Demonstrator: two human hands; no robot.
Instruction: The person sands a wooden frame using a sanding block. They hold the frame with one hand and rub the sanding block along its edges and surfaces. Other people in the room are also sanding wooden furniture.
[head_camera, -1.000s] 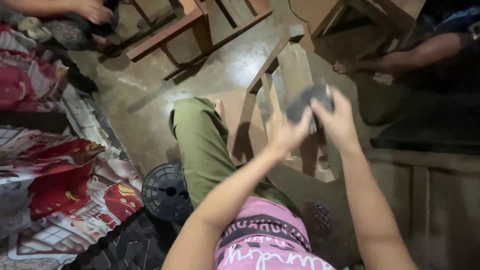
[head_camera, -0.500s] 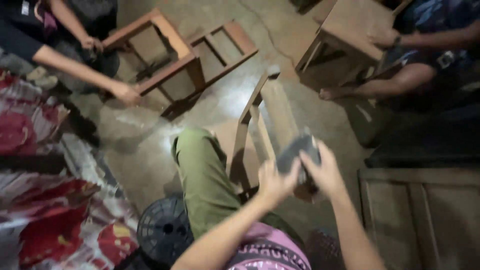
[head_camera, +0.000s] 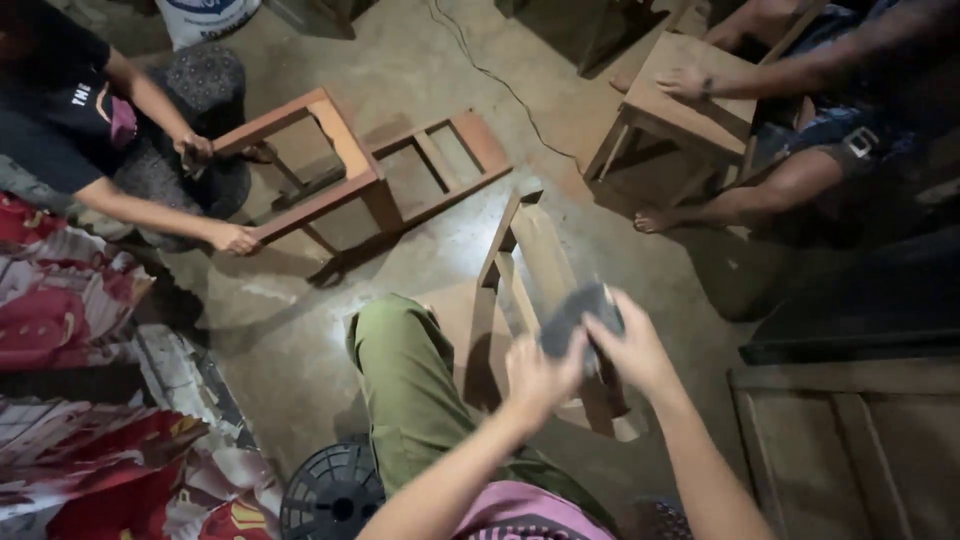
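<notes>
Both my hands hold one dark grey sheet of sandpaper (head_camera: 575, 315) over a small unfinished wooden stool frame (head_camera: 535, 265) lying tipped on the concrete floor. My left hand (head_camera: 538, 378) grips the sheet's near edge. My right hand (head_camera: 632, 350) is closed over its right side. The sheet sits just above the stool's lower rail. My knee in green trousers (head_camera: 405, 375) lies to the left of the stool.
At upper left a person's two hands hold a reddish wooden chair frame (head_camera: 345, 170) laid on the floor. At upper right another person rests a hand on a wooden stool (head_camera: 690, 105). A black round fan guard (head_camera: 330, 495) and patterned red cloth (head_camera: 70, 310) lie at left. A wooden panel (head_camera: 840, 440) is at right.
The view has tilted up and away, so more of the floor and both other people show. My hands stay together on the sandpaper over the stool frame.
</notes>
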